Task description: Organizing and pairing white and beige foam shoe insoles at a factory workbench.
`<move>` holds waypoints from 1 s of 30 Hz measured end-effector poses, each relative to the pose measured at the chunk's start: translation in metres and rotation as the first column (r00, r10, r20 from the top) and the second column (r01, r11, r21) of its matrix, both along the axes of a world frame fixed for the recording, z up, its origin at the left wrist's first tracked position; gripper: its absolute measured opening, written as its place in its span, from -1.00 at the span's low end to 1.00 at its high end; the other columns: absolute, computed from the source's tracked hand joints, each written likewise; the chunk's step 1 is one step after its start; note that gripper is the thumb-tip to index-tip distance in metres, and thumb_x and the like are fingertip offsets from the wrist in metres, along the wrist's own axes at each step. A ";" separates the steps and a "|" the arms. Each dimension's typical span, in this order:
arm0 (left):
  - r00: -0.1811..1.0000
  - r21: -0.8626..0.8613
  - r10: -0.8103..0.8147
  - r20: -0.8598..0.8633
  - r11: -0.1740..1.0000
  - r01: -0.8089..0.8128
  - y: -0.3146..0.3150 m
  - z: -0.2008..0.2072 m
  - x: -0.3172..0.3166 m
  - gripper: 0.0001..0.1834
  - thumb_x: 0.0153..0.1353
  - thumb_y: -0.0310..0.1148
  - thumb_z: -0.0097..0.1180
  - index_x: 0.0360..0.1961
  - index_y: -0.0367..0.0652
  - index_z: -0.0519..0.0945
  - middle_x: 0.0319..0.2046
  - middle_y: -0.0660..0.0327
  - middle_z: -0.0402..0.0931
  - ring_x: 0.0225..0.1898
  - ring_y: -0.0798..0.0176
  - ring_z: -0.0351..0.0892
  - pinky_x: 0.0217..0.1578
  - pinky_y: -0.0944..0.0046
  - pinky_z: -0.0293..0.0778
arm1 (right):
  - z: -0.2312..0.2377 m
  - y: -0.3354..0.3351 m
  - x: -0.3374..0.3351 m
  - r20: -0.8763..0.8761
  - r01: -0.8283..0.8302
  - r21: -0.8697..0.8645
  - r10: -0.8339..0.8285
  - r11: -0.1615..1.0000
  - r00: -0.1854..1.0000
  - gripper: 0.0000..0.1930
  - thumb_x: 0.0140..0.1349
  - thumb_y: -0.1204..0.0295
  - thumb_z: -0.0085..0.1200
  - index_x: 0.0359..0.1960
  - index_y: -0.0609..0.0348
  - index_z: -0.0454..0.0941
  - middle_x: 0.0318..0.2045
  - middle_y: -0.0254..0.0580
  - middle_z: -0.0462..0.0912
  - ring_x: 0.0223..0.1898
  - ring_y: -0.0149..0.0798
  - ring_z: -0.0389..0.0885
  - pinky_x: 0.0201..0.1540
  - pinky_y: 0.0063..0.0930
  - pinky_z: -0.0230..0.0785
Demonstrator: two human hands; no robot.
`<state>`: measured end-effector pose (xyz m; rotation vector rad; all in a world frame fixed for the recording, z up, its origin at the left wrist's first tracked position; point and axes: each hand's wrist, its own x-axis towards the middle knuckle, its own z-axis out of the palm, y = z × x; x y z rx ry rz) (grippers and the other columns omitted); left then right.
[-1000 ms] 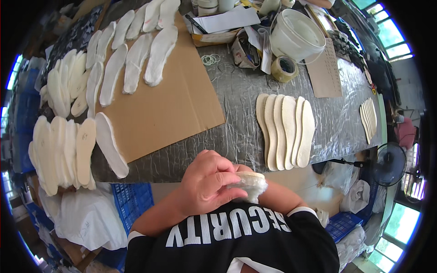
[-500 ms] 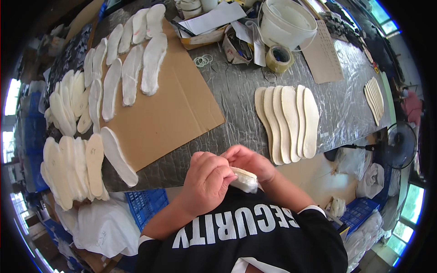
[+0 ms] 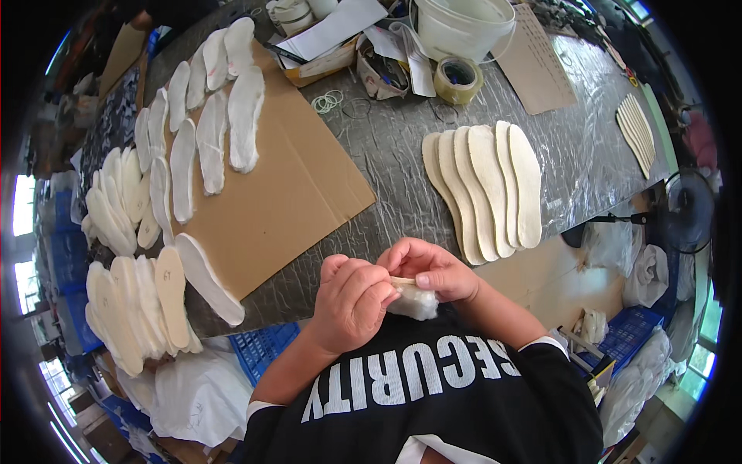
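Over on the left, pale insoles (image 3: 127, 309) bunch up at the edge of the grey table (image 3: 390, 170). Then cardboard (image 3: 290, 209), a wide brown stretch showing. At the front edge, left hand (image 3: 354, 301) and right hand (image 3: 433, 271) both have a fluffy insole (image 3: 417, 303) pinched tight, fingers closed. Further right, a fanned insole row (image 3: 487, 193), well apart from the cardboard, lower ends near the edge.

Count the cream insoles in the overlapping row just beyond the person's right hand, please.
6, in an overlapping row on the table: the leftmost insole, then the second, third, fourth, fifth and rightmost insole. More may be hidden underneath.
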<state>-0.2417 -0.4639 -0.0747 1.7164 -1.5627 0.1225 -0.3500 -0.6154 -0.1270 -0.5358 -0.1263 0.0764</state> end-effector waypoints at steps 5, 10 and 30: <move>0.996 0.051 -0.068 -0.053 0.996 0.071 0.004 0.005 0.007 -0.84 0.04 -0.40 0.26 -0.42 -0.11 0.50 -0.39 0.29 0.47 -0.41 0.22 0.47 -0.28 0.19 0.26 | -0.014 0.017 -0.009 -0.105 0.058 0.174 -0.040 0.983 0.994 -0.74 0.34 0.36 0.01 -0.04 0.22 0.37 -0.03 -0.08 0.50 0.07 -0.25 0.49 0.16 -0.33 0.32; 0.980 0.076 -0.069 -0.188 0.994 0.084 0.003 0.018 0.018 -0.80 -0.08 -0.41 0.34 -0.41 -0.08 0.56 -0.41 0.33 0.44 -0.40 0.24 0.43 -0.25 0.17 0.24 | -0.007 0.023 -0.006 -0.079 0.074 0.197 -0.059 0.978 0.995 -0.72 0.36 0.31 0.02 -0.03 0.18 0.32 0.01 -0.08 0.47 0.08 -0.26 0.47 0.15 -0.34 0.33; 0.972 0.212 -0.201 0.119 0.962 0.173 -0.001 0.017 0.028 -0.85 -0.05 -0.43 0.26 -0.44 -0.09 0.52 -0.39 0.32 0.47 -0.36 0.23 0.42 -0.21 0.16 0.23 | -0.003 0.034 0.002 -0.220 0.123 0.157 -0.086 0.980 0.972 -0.89 0.35 0.46 0.00 -0.16 0.14 0.37 -0.17 -0.28 0.51 -0.08 -0.41 0.49 0.03 -0.44 0.37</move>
